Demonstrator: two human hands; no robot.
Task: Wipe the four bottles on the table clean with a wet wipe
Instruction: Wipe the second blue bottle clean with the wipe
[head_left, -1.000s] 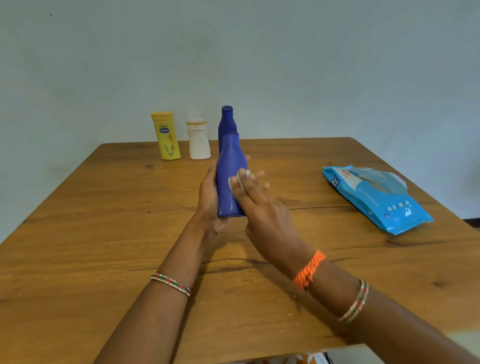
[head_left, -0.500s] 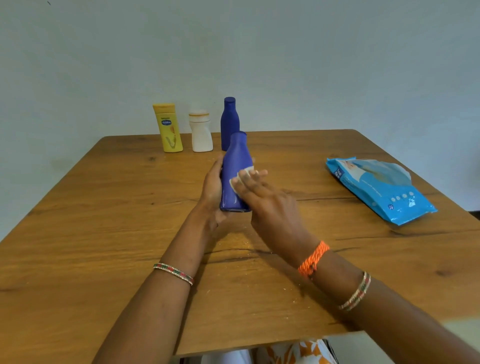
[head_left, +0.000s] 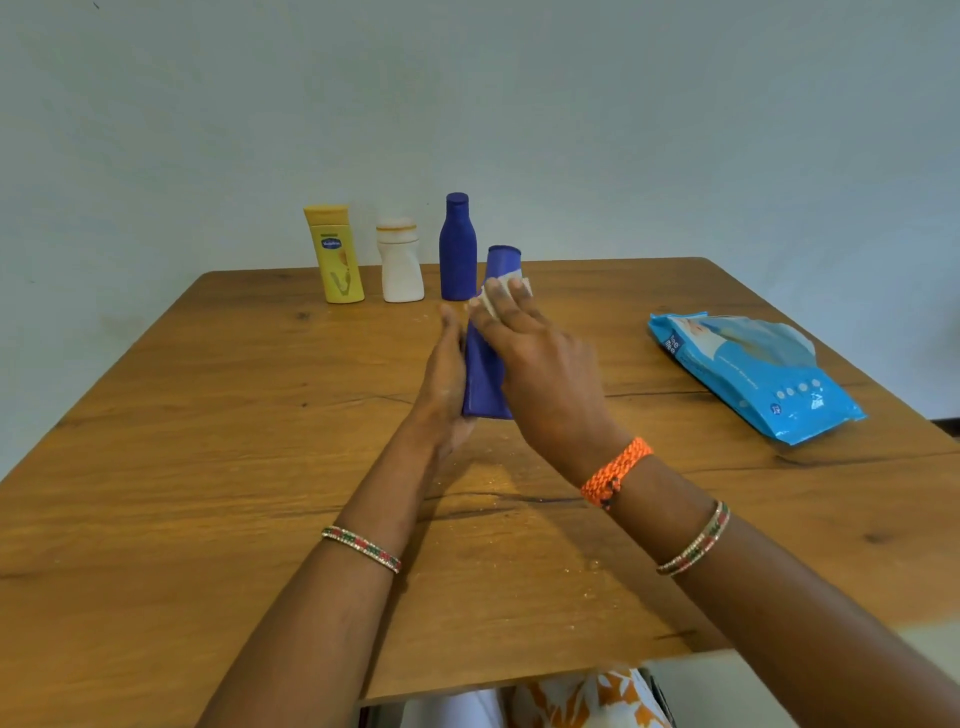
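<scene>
Holding a blue bottle tilted above the middle of the wooden table, left hand cupping its left side and base, fingers hidden behind; pressing a white wet wipe against the bottle's upper part under the straight, flat fingers of the right hand; standing in a row at the far edge: yellow bottle, white bottle, dark blue bottle; lying to the right, well apart, a blue wipes pack.

The right hand hid most of the held blue bottle and the white wet wipe, the yellow lotion bottle label was too small to read, and the desk ran off both side edges.
</scene>
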